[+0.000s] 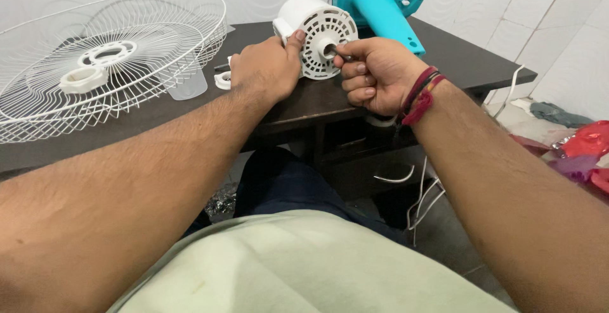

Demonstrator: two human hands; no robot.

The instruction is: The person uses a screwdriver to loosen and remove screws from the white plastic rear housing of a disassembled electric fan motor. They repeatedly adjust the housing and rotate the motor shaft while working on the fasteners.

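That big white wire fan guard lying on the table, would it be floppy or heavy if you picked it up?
The wire guard is probably light for its size, being mostly open gaps between thin wires. It would likely flex a little rather than flop. Its domed shape overhangs the dark table edge, so a push might tip it off.

Smooth white plastic on the fan motor housing (315, 33), with a shiny metal shaft (332, 50) in its middle. Left of it, thin white-coated wire grille (108, 59) (a bit glossy). Under it, dark matt wood table (457, 53).

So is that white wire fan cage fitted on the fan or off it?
Off. The wire cage lies flat on the dark table, apart from the motor housing both hands hold.
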